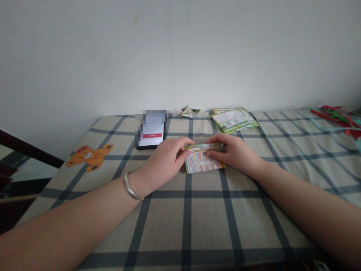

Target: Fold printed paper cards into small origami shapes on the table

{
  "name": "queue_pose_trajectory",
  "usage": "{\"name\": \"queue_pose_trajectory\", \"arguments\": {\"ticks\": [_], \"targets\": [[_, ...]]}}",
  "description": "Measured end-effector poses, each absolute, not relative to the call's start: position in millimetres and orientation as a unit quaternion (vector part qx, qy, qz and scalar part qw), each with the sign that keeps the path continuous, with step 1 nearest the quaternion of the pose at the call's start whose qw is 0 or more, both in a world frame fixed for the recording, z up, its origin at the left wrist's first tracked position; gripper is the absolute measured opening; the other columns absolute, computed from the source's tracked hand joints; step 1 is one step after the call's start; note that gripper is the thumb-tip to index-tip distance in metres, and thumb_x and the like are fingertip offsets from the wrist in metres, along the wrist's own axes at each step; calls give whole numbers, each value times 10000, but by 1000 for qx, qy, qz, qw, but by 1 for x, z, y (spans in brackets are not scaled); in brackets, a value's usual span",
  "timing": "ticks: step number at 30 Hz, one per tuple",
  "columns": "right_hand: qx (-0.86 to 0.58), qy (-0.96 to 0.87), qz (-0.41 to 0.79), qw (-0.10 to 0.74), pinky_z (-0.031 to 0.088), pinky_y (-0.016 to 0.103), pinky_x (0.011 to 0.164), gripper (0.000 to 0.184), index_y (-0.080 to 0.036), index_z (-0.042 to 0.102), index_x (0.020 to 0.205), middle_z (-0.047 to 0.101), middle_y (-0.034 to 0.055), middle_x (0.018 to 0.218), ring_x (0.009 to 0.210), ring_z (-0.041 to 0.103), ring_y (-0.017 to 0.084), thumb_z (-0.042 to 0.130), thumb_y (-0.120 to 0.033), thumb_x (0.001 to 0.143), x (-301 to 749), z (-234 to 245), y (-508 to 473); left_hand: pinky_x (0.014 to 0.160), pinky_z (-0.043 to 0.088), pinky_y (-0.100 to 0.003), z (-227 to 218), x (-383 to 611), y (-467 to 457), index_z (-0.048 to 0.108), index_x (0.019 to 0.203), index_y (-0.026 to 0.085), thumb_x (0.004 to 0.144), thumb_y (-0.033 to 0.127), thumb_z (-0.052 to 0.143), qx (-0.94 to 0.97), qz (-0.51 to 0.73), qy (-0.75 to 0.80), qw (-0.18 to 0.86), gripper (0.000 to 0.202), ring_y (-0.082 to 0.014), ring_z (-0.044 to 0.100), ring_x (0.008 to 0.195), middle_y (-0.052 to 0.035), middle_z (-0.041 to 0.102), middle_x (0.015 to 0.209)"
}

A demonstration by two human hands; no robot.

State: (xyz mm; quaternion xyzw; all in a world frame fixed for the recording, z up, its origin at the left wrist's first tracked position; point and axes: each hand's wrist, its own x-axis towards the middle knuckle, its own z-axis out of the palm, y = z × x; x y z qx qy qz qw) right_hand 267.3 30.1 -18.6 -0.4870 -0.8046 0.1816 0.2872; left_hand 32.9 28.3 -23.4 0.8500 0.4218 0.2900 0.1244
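A printed paper card [201, 162], white with green, yellow and orange print, is held low over the checked tablecloth between both hands. My left hand [166, 156] pinches its left upper corner between thumb and fingers; a silver bangle circles that wrist. On the opposite side, my right hand [235, 152] grips the card's upper right part, thumb on the near face and fingers behind. The top edge looks folded over, though the fingers partly cover it. Behind the right hand lies a stack of similar green and white cards [234, 119].
A phone [152, 130] with its screen lit lies behind my left hand. Beside it are some folded paper pieces [184, 112] against the wall. A bear-shaped cutout [90, 158] is at left. Red, green and pale blue strips [338, 118] lie at far right on the tablecloth [169, 222].
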Motion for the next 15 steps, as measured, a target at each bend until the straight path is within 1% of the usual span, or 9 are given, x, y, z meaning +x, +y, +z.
{"name": "queue_pose_trajectory", "arguments": {"ticks": [4,10,12,15], "targets": [[-489,-787,224,304,421,248,540,181,-234,664,930,667,-8,779,642,566,142,680,-338,782,268,-21,30,789,487,-336,-22,32,28,601,1077,227,911,185,504,850,297,414,130,196,-170,623,863,-19,675,975],[-482,-783,223,323,438,265,581,165,-228,675,928,695,9,836,705,590,159,663,-338,805,266,-20,28,783,507,-303,-19,32,27,604,1074,219,920,195,478,834,314,416,181,201,-151,642,872,-9,687,995],[-483,-783,223,323,437,264,581,162,-225,679,930,697,9,827,696,589,156,656,-336,814,266,-18,26,746,508,-286,-18,32,27,607,1074,222,927,225,483,828,318,417,198,193,-148,644,860,-6,688,983],[-482,-781,223,328,439,262,586,154,-224,684,921,699,8,820,699,592,155,655,-335,819,266,-17,25,646,494,-264,-18,32,26,610,1082,233,911,299,537,818,314,430,219,197,-139,637,757,3,682,905]]}}
